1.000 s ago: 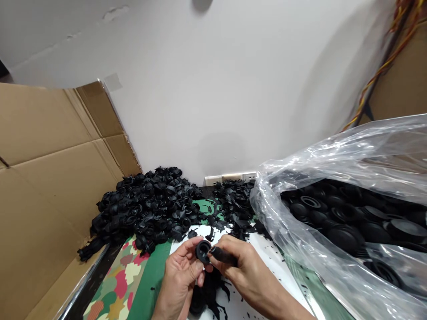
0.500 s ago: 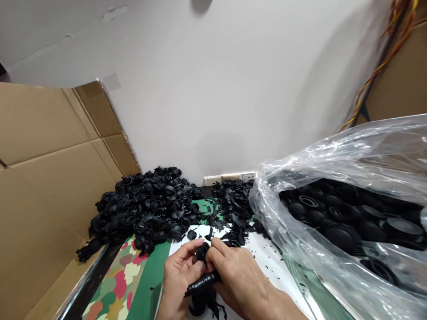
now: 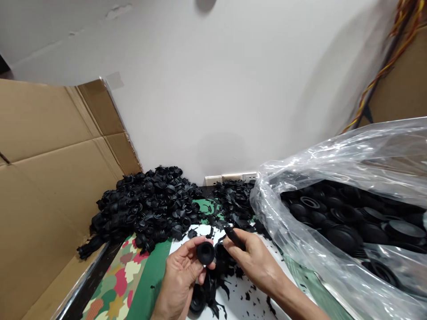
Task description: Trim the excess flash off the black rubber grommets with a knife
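Observation:
My left hand [image 3: 182, 271] pinches a small black rubber bellows boot [image 3: 205, 253] between thumb and fingers, its round hollow end turned towards me. Just right of it, my right hand [image 3: 258, 262] is closed around a dark stick-like tool [image 3: 235, 238], whose end points up and left; what kind of tool it is I cannot make out. The two hands are apart. Below them, another round black rubber part [image 3: 197, 300] lies among thin black scraps [image 3: 215, 298] on a white sheet [image 3: 245, 306].
A large heap of black rubber parts [image 3: 150, 206] rises at the left beside a cardboard box [image 3: 50, 178]. Black trimmings [image 3: 233, 200] are piled near the wall sockets [image 3: 230, 178]. At the right, an open clear plastic bag [image 3: 270, 209] holds bigger black rubber parts [image 3: 343, 235].
My right hand has drawn away to the right from the boot, and its tool has swung from pointing down-left to up-left. The boot in my left hand has turned its hollow end towards me.

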`<state>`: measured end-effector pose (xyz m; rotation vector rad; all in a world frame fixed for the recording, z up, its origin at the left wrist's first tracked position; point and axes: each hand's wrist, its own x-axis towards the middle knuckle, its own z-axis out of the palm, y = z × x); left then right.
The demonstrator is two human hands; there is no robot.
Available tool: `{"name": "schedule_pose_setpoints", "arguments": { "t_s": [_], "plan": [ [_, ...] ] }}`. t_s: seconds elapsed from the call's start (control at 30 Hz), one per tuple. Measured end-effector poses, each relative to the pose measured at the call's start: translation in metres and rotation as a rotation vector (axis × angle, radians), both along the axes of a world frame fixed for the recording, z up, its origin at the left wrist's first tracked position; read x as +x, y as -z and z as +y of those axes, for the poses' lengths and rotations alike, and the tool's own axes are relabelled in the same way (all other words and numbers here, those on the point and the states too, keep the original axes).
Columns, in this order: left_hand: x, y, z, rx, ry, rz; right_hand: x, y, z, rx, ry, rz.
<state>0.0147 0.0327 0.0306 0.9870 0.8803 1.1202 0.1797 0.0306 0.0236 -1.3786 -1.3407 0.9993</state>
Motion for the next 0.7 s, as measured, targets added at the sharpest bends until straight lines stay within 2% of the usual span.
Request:
{"name": "schedule_pose_setpoints", "arguments": {
  "t_s": [0.3, 0.5, 0.7],
  "plan": [
    [0.0, -0.001, 0.001, 0.008, 0.016, -0.013, 0.001, 0.007, 0.003, -0.052, -0.075, 0.058],
    [-0.001, 0.0, 0.001, -0.065, -0.054, 0.0, 0.0, 0.004, 0.001, 0.008, -0.102, 0.113],
    [0.0, 0.0, 0.001, -0.073, -0.078, 0.017, -0.005, -0.006, -0.006, 0.114, -0.178, 0.098]
  ]
}}
